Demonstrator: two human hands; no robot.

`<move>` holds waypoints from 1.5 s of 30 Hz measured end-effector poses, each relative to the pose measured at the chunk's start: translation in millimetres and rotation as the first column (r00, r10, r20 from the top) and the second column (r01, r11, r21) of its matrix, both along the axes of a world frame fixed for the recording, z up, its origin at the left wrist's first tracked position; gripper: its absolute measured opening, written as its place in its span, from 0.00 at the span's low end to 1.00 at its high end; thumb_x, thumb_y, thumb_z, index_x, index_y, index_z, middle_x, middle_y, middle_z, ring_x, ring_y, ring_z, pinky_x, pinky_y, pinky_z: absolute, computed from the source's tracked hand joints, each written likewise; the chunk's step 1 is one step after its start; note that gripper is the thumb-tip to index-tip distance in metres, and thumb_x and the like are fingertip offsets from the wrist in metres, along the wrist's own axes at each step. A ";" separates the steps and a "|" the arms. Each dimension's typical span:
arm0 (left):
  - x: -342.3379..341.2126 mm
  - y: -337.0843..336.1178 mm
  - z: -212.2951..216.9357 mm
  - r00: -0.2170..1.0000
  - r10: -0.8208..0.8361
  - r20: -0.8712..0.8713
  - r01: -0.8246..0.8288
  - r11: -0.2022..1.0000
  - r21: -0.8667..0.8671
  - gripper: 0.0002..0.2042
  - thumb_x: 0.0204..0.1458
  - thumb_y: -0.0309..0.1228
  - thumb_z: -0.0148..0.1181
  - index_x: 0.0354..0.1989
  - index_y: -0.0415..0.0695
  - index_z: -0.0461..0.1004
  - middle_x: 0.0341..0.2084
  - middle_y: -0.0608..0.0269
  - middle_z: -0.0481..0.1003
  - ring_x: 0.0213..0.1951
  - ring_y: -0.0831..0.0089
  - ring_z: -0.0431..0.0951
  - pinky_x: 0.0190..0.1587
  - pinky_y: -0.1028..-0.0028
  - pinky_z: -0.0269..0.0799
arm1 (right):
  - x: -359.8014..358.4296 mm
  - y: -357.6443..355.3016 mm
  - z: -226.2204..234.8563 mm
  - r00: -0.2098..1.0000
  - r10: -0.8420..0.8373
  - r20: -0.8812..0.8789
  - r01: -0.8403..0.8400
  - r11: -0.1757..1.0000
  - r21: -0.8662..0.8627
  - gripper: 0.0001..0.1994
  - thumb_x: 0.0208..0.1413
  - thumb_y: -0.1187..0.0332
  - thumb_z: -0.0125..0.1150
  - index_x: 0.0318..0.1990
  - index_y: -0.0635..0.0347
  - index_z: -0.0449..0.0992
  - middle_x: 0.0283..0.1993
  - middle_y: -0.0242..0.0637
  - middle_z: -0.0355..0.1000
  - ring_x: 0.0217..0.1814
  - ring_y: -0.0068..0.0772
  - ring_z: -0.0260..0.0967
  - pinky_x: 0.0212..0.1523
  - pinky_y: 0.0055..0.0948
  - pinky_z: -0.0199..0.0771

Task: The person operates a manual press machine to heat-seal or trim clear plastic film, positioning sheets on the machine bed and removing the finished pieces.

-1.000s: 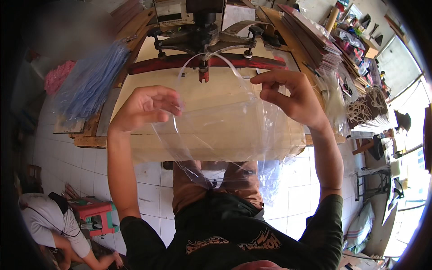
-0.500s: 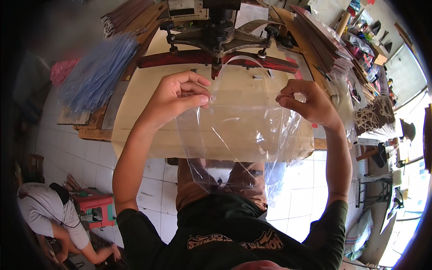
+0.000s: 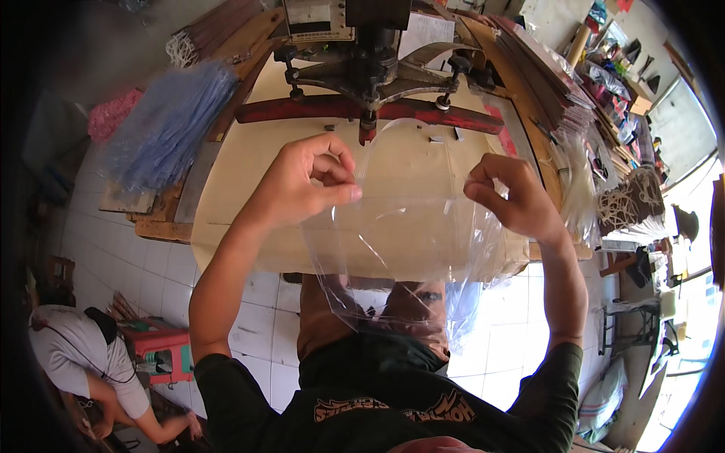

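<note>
A clear plastic bag [image 3: 400, 245] with a looped clear handle hangs between my two hands, in front of a press. My left hand [image 3: 306, 181] has thumb and fingers closed at the bag's upper left edge. At its upper right edge, my right hand [image 3: 517, 196] is closed in a similar pinch. The lower part of the bag drapes past the table's front edge, over my legs. Beyond the hands stands the press [image 3: 370, 79] with its long red bar [image 3: 302, 112]. The handle loop reaches up close to that bar.
Tan sheeting [image 3: 242, 181] covers the worktable. A stack of bluish plastic sheets [image 3: 170, 124] lies at the left, with bundled strips [image 3: 578, 181] at the right. Small dark pieces [image 3: 436, 139] lie near the bar. A person [image 3: 83, 347] bends beside a red stool [image 3: 162, 347] at lower left.
Both hands have come slightly nearer to my body, bringing the bag with them. The view has shifted a little. The grip looks about the same.
</note>
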State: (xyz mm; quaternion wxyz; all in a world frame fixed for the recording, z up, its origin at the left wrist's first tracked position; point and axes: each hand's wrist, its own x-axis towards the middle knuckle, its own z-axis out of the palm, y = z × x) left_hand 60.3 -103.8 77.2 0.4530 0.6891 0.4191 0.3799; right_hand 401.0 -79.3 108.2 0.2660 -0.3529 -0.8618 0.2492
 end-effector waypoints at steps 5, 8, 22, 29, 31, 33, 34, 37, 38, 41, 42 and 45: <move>3.5 -22.9 6.3 0.999 0.018 0.046 -0.023 0.995 0.093 0.15 0.49 0.21 0.71 0.41 0.41 0.70 0.28 0.63 0.83 0.35 0.79 0.82 0.44 0.76 0.74 | -5.1 -21.1 7.1 1.000 0.012 0.014 -0.013 0.996 0.094 0.06 0.52 0.75 0.69 0.36 0.65 0.80 0.32 0.42 0.77 0.33 0.39 0.76 0.38 0.34 0.75; 5.3 -28.9 3.5 0.997 0.052 0.051 -0.058 0.992 0.111 0.18 0.47 0.20 0.71 0.44 0.40 0.69 0.28 0.61 0.82 0.35 0.77 0.82 0.43 0.75 0.75 | -2.0 -19.5 2.5 1.000 0.027 0.008 -0.028 0.965 0.261 0.11 0.52 0.71 0.72 0.41 0.65 0.80 0.36 0.44 0.78 0.37 0.42 0.78 0.43 0.36 0.76; 27.1 -59.2 1.3 0.998 0.054 -0.028 -0.035 0.883 0.468 0.15 0.46 0.17 0.71 0.41 0.39 0.75 0.27 0.58 0.84 0.34 0.72 0.86 0.41 0.75 0.78 | 19.7 22.7 10.8 0.785 0.571 0.240 -0.241 0.638 -0.731 0.44 0.61 0.30 0.50 0.72 0.58 0.60 0.46 0.44 0.79 0.55 0.37 0.77 0.56 0.36 0.73; 24.4 -62.7 -2.0 0.995 0.089 -0.038 -0.065 0.908 0.413 0.14 0.45 0.17 0.71 0.40 0.38 0.75 0.28 0.59 0.83 0.35 0.72 0.86 0.42 0.75 0.78 | 11.1 2.7 -14.5 0.873 0.398 -0.281 -0.475 0.569 -0.671 0.58 0.47 0.40 0.76 0.74 0.67 0.49 0.46 0.35 0.70 0.51 0.34 0.71 0.60 0.36 0.69; 22.0 -61.6 -5.7 0.994 0.105 -0.044 -0.078 0.909 0.410 0.15 0.45 0.17 0.72 0.39 0.38 0.74 0.28 0.59 0.83 0.35 0.73 0.86 0.42 0.75 0.78 | 9.1 -2.6 -6.9 0.880 0.296 -0.371 -0.473 0.611 -0.635 0.53 0.45 0.55 0.83 0.73 0.66 0.54 0.50 0.35 0.69 0.53 0.30 0.69 0.60 0.34 0.68; 22.1 -61.3 -5.6 0.993 0.111 -0.046 -0.081 0.902 0.425 0.15 0.44 0.18 0.73 0.40 0.38 0.75 0.27 0.60 0.83 0.34 0.73 0.86 0.41 0.75 0.78 | 8.8 -7.8 -2.7 0.892 0.278 -0.356 -0.447 0.662 -0.602 0.41 0.49 0.66 0.79 0.69 0.66 0.61 0.47 0.35 0.70 0.51 0.28 0.71 0.57 0.32 0.70; 21.6 -62.0 -6.2 0.994 0.096 -0.042 -0.071 0.911 0.406 0.15 0.44 0.18 0.73 0.39 0.38 0.75 0.29 0.59 0.83 0.36 0.72 0.86 0.43 0.74 0.78 | 8.6 -10.0 -2.3 0.897 0.269 -0.349 -0.433 0.686 -0.585 0.36 0.51 0.71 0.77 0.67 0.66 0.65 0.46 0.34 0.71 0.50 0.27 0.71 0.55 0.30 0.72; 19.9 -60.0 -10.1 0.994 0.097 -0.044 -0.067 0.887 0.456 0.16 0.44 0.19 0.75 0.41 0.38 0.75 0.37 0.56 0.82 0.42 0.71 0.84 0.48 0.71 0.77 | 10.1 -15.3 -6.6 0.949 0.161 -0.270 -0.277 0.836 -0.474 0.21 0.54 0.84 0.67 0.56 0.66 0.74 0.41 0.34 0.72 0.44 0.25 0.74 0.50 0.27 0.75; 17.5 -56.2 -14.7 0.990 0.130 -0.054 -0.081 0.839 0.538 0.17 0.44 0.20 0.75 0.42 0.38 0.75 0.42 0.55 0.81 0.45 0.70 0.82 0.50 0.70 0.76 | 10.8 -16.6 -8.4 0.938 0.122 -0.326 -0.268 0.850 -0.453 0.20 0.54 0.85 0.66 0.55 0.67 0.75 0.40 0.34 0.72 0.42 0.26 0.75 0.49 0.27 0.76; 17.6 -58.5 -36.5 0.964 0.247 0.103 -0.264 0.816 0.514 0.21 0.45 0.22 0.76 0.47 0.39 0.72 0.54 0.51 0.74 0.53 0.65 0.77 0.55 0.66 0.73 | 17.7 -18.1 -12.4 0.880 0.057 -0.471 -0.260 0.888 -0.379 0.16 0.54 0.87 0.65 0.50 0.68 0.77 0.38 0.35 0.72 0.40 0.27 0.77 0.47 0.27 0.79; 18.1 -62.2 -45.3 0.939 0.294 0.181 -0.344 0.823 0.452 0.23 0.45 0.22 0.76 0.48 0.39 0.71 0.58 0.50 0.71 0.55 0.64 0.76 0.57 0.65 0.72 | 20.5 -18.6 -13.6 0.861 0.057 -0.506 -0.273 0.890 -0.364 0.15 0.54 0.87 0.65 0.49 0.68 0.77 0.38 0.35 0.72 0.40 0.28 0.77 0.47 0.28 0.79; 20.6 -65.9 -72.9 0.882 0.292 0.370 -0.433 0.811 0.392 0.22 0.46 0.25 0.77 0.46 0.38 0.70 0.56 0.47 0.71 0.52 0.62 0.78 0.55 0.64 0.76 | 27.1 -22.3 -17.8 0.817 0.035 -0.575 -0.277 0.899 -0.339 0.14 0.54 0.89 0.64 0.46 0.67 0.77 0.38 0.36 0.71 0.40 0.28 0.77 0.45 0.29 0.80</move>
